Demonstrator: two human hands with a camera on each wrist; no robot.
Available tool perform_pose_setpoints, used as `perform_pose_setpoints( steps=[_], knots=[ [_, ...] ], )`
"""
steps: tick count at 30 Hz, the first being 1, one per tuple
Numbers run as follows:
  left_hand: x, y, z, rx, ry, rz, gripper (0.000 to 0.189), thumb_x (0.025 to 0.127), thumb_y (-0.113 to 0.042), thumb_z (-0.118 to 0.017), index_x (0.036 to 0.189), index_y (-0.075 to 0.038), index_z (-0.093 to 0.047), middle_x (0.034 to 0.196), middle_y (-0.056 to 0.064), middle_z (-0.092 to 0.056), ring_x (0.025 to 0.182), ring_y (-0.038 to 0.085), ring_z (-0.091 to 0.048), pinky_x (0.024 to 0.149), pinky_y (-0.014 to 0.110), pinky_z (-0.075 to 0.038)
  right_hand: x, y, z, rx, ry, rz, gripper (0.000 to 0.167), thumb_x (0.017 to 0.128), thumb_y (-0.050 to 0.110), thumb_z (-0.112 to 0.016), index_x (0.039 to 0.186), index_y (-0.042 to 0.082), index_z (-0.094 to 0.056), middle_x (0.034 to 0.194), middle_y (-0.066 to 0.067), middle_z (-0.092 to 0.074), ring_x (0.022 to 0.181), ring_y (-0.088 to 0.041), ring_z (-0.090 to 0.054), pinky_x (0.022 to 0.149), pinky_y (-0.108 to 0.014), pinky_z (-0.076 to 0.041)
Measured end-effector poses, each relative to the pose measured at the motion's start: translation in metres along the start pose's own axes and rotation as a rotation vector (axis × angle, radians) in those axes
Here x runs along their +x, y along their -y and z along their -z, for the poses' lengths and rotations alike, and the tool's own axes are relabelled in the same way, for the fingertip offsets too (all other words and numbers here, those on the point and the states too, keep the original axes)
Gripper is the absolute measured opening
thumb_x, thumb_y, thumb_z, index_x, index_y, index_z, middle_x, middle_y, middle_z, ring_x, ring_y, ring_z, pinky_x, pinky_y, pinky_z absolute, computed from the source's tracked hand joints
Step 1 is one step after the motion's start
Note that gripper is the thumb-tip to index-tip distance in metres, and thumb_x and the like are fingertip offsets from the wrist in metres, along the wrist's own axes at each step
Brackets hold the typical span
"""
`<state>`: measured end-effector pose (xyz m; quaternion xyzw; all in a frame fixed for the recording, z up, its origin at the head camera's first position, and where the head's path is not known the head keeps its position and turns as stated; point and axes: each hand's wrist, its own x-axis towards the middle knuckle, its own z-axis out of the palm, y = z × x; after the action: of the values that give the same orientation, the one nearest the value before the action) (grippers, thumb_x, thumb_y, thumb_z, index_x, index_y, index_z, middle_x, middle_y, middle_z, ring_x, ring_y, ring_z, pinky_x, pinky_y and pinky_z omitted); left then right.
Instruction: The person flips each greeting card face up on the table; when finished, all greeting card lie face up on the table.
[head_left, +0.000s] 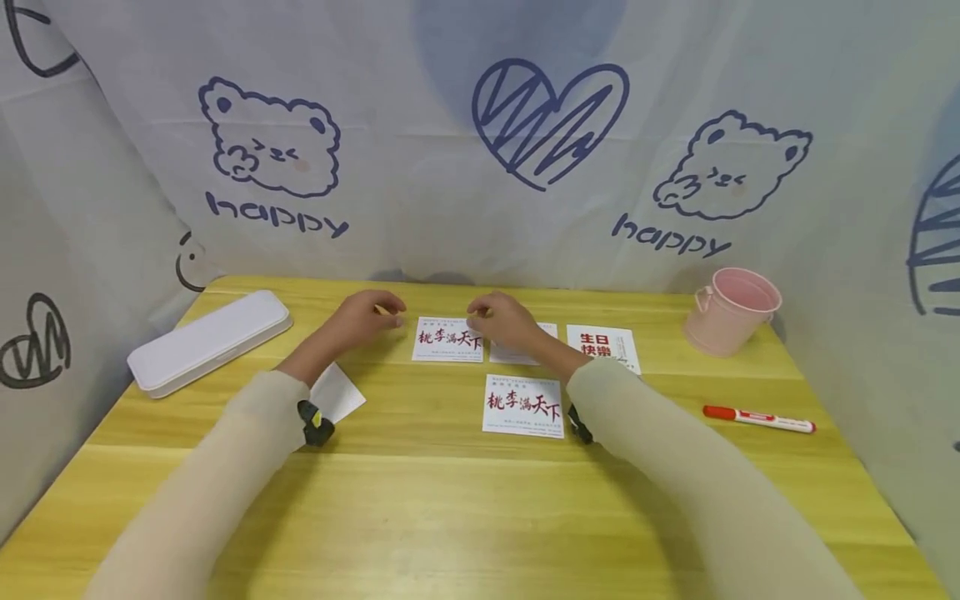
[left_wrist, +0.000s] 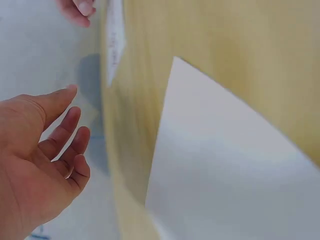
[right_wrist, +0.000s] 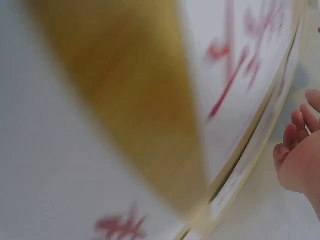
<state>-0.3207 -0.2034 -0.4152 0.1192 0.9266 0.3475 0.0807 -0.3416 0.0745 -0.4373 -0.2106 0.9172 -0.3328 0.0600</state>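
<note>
My left hand point(head_left: 367, 318) is raised over the back of the table, fingers loosely bent with nothing between them. Left of the back row of cards, it stays apart from the nearest card point(head_left: 448, 350), which bears red writing. My right hand point(head_left: 506, 323) hovers at that card's right edge, fingers slightly bent; nothing shows in its grasp. Beneath it lies a second card point(head_left: 517, 357), partly hidden. To its right is a card with red characters point(head_left: 597, 343). Closer to me lies another red-lettered card point(head_left: 522, 407). A blank white card point(left_wrist: 225, 160) lies beneath my left wrist.
At the left is a long white case point(head_left: 212, 342). A pink bucket point(head_left: 731, 312) stands at the back right, with a red-capped marker point(head_left: 759, 418) in front of it. A printed cloth point(head_left: 420, 225) hangs behind the table.
</note>
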Motion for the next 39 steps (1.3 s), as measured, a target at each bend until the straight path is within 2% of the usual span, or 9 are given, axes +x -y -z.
perform_pose_setpoints(
  steps=[2, 5, 10, 15, 19, 25, 30, 39],
  knots=[
    [-0.019, 0.003, 0.010, -0.006, -0.008, -0.005, 0.032, 0.101, -0.020, -0.062, 0.128, -0.004, -0.065, 0.129, 0.016, -0.063, 0.111, 0.032, -0.058, 0.093, 0.045, -0.050, -0.004, 0.010, -0.003, 0.066, 0.000, 0.028, 0.031, 0.099, 0.023, -0.064, 0.126, 0.008, -0.067, 0.108, -0.004, -0.063, 0.091, -0.019, -0.057, 0.074, -0.031, -0.049],
    [-0.051, 0.009, 0.023, -0.017, -0.025, -0.002, 0.033, 0.101, -0.021, -0.062, 0.129, -0.003, -0.064, 0.132, 0.017, -0.062, 0.110, 0.032, -0.058, 0.088, 0.042, -0.052, -0.006, 0.029, -0.014, 0.099, 0.029, 0.081, 0.032, 0.100, 0.024, -0.063, 0.128, 0.009, -0.066, 0.107, -0.001, -0.063, 0.087, -0.016, -0.054, 0.070, -0.028, -0.046],
    [-0.100, 0.029, 0.040, 0.024, -0.066, 0.027, 0.033, 0.101, -0.022, -0.063, 0.128, -0.002, -0.065, 0.129, 0.019, -0.064, 0.109, 0.033, -0.060, 0.084, 0.038, -0.051, -0.007, 0.069, -0.041, 0.131, 0.140, 0.174, 0.035, 0.100, 0.026, -0.065, 0.131, 0.009, -0.065, 0.108, 0.001, -0.064, 0.089, -0.013, -0.054, 0.073, -0.023, -0.046],
    [-0.140, 0.056, 0.046, 0.019, -0.068, 0.064, 0.034, 0.100, -0.022, -0.065, 0.126, 0.000, -0.065, 0.125, 0.021, -0.066, 0.104, 0.030, -0.062, 0.079, 0.030, -0.052, -0.006, 0.105, -0.067, 0.191, 0.265, 0.230, 0.040, 0.099, 0.022, -0.067, 0.136, 0.009, -0.061, 0.121, -0.005, -0.064, 0.096, -0.013, -0.056, 0.078, -0.020, -0.047],
    [-0.163, 0.076, 0.045, 0.007, -0.073, 0.088, 0.036, 0.097, -0.024, -0.068, 0.123, 0.001, -0.066, 0.114, 0.017, -0.070, 0.096, 0.018, -0.063, 0.074, 0.021, -0.051, 0.005, 0.122, -0.086, 0.189, 0.328, 0.238, 0.041, 0.097, 0.020, -0.069, 0.136, 0.011, -0.061, 0.127, -0.005, -0.061, 0.102, -0.012, -0.059, 0.083, -0.017, -0.048],
    [-0.175, 0.090, 0.047, 0.002, -0.040, 0.123, 0.042, 0.095, -0.029, -0.071, 0.122, 0.002, -0.064, 0.110, 0.012, -0.070, 0.091, 0.004, -0.060, 0.074, 0.017, -0.050, 0.026, 0.127, -0.107, 0.056, 0.345, 0.251, 0.041, 0.095, 0.024, -0.072, 0.133, 0.013, -0.063, 0.126, -0.003, -0.061, 0.113, -0.011, -0.057, 0.094, -0.016, -0.044],
    [-0.176, 0.092, 0.050, 0.005, -0.023, 0.134, 0.041, 0.094, -0.029, -0.072, 0.119, 0.004, -0.065, 0.104, 0.009, -0.070, 0.087, 0.004, -0.060, 0.072, 0.018, -0.050, 0.032, 0.134, -0.113, -0.052, 0.345, 0.238, 0.040, 0.094, 0.031, -0.073, 0.131, 0.018, -0.065, 0.120, 0.002, -0.059, 0.109, -0.007, -0.053, 0.094, -0.018, -0.042],
    [-0.176, 0.092, 0.048, 0.018, -0.011, 0.142, 0.041, 0.093, -0.030, -0.074, 0.116, 0.003, -0.066, 0.101, 0.006, -0.068, 0.085, 0.007, -0.059, 0.072, 0.018, -0.049, 0.031, 0.135, -0.116, -0.115, 0.349, 0.188, 0.032, 0.094, 0.032, -0.073, 0.123, 0.019, -0.070, 0.112, 0.006, -0.054, 0.099, -0.006, -0.050, 0.086, -0.018, -0.041]
  ],
)
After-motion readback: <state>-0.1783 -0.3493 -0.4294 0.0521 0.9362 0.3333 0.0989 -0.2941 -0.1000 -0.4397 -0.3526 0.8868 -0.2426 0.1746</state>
